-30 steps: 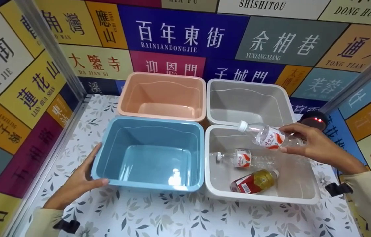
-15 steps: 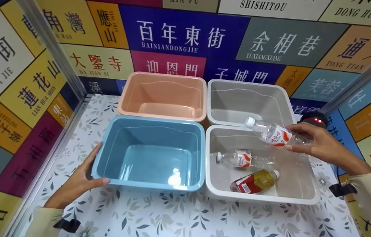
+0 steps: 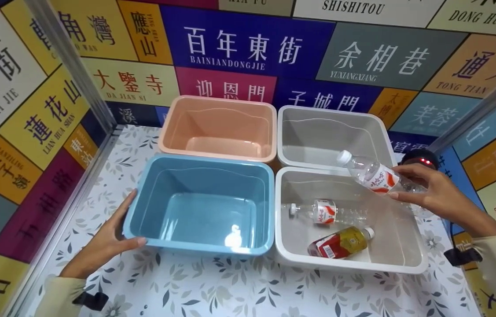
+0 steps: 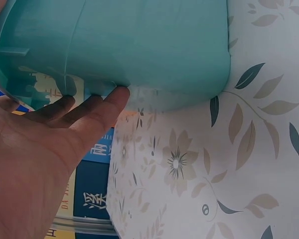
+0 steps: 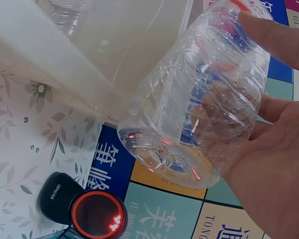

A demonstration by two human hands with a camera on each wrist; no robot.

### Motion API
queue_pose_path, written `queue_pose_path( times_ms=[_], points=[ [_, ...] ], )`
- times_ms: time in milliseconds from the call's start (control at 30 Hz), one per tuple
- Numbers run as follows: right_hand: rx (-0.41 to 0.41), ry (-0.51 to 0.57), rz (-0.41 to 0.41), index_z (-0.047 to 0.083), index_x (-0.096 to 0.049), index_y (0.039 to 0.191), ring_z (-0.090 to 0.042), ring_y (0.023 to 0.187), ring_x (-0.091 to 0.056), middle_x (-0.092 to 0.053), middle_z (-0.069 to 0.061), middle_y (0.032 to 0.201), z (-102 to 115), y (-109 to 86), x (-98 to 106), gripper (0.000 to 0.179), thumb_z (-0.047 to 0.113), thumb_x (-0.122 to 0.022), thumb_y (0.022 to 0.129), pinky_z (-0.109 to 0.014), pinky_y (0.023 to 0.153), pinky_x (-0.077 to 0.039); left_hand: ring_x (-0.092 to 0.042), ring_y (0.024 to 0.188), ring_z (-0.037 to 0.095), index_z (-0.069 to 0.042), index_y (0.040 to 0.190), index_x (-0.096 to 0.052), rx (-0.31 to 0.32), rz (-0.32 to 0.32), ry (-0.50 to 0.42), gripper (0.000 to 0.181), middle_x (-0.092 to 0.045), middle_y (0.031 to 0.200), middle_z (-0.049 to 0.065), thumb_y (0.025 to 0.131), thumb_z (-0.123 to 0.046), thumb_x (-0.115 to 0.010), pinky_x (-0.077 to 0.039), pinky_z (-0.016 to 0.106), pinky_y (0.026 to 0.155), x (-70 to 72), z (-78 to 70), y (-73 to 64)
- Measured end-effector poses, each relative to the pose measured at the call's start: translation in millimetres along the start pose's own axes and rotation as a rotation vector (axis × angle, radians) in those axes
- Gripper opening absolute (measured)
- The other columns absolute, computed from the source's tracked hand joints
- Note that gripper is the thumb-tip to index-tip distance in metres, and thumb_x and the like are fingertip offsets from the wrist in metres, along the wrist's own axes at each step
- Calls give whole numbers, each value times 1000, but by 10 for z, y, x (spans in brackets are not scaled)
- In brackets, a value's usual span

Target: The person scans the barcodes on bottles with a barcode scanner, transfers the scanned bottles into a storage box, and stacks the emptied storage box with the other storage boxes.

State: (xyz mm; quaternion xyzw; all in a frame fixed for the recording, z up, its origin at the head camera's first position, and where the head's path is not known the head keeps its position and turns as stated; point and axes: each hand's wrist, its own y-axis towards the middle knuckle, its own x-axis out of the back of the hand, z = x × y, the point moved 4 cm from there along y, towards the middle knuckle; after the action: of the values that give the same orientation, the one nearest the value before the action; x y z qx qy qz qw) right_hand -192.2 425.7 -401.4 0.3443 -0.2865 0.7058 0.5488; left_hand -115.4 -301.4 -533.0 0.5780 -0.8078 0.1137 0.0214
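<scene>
My right hand [image 3: 435, 193] holds a clear plastic water bottle [image 3: 380, 176] by its lower half, thumb on one side and fingers on the other. The bottle is tilted, white cap up-left, over the back right of the front grey bin [image 3: 413, 264]. In the right wrist view the bottle's ridged base [image 5: 169, 162] points toward a black device with a red-lit round face [image 5: 98, 214]. My left hand [image 3: 102, 240] rests at the near left corner of the blue bin [image 3: 203, 250]. Its fairly straight fingers [image 4: 102, 107] touch the outer wall.
In the front grey bin lie another clear bottle [image 3: 325, 212] and a bottle with yellow and red label [image 3: 342, 243]. Behind stand a peach bin [image 3: 219, 103] and a second grey bin [image 3: 336, 114]. Sign-printed walls [image 3: 248, 39] enclose the leaf-patterned table [image 3: 212, 286].
The bottle in my right hand has moved right and slightly up, closer to the black device. My left hand has stayed at the blue bin.
</scene>
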Motion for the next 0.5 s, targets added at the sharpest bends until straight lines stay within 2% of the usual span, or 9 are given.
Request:
queue_pose_path(
  times_ms=[67, 133, 233, 333, 433, 500],
  points=[
    [-5, -2, -14, 0, -55, 155, -59, 137, -55, -56, -29, 154, -20, -3, 8, 69, 23, -86, 99, -56, 107, -52, -4, 166, 44, -47, 176, -2, -9, 1, -6, 109, 8, 185, 3, 102, -13, -75, -43, 19, 108, -3, 2, -3],
    [-2, 1, -28, -2, -56, 154, -58, 136, -56, -56, -29, 153, -31, -9, 15, 68, 22, -86, 98, -31, 104, -54, -5, 166, 45, -48, 176, -2, -16, 1, -9, 109, 8, 185, 4, 102, -13, -75, -43, 18, 108, -10, 3, -7],
    [-4, 6, -51, -2, -56, 153, -57, 135, -55, -56, -29, 152, -48, -20, 28, 67, 21, -87, 98, -3, 91, -39, -8, 164, 46, -47, 176, -2, -26, -2, -19, 110, 8, 185, 6, 102, -13, -75, -45, 18, 108, -26, 6, -8],
    [9, 11, -76, -2, -57, 153, -53, 135, -56, -56, -27, 153, -52, -35, 50, 65, 20, -87, 98, -1, 91, -38, -9, 163, 47, -48, 176, 0, -29, -7, -25, 110, 9, 184, 6, 102, -14, -75, -44, 18, 107, -47, 7, -6],
    [23, 19, -105, 0, -58, 151, -23, 132, -61, -57, -23, 150, -59, -46, 76, 63, 18, -87, 98, 0, 93, -38, -5, 164, 46, -51, 175, 1, -29, -12, -19, 110, 13, 184, 3, 103, -16, -74, -43, 17, 107, -64, 11, -11],
    [33, 21, -126, 0, -58, 150, -3, 126, -58, -58, -20, 149, -60, -56, 95, 63, 18, -88, 97, 0, 94, -39, -4, 164, 45, -53, 174, 2, -28, -19, -2, 110, 14, 184, 2, 103, -17, -74, -42, 19, 109, -70, 14, -14]
  ],
)
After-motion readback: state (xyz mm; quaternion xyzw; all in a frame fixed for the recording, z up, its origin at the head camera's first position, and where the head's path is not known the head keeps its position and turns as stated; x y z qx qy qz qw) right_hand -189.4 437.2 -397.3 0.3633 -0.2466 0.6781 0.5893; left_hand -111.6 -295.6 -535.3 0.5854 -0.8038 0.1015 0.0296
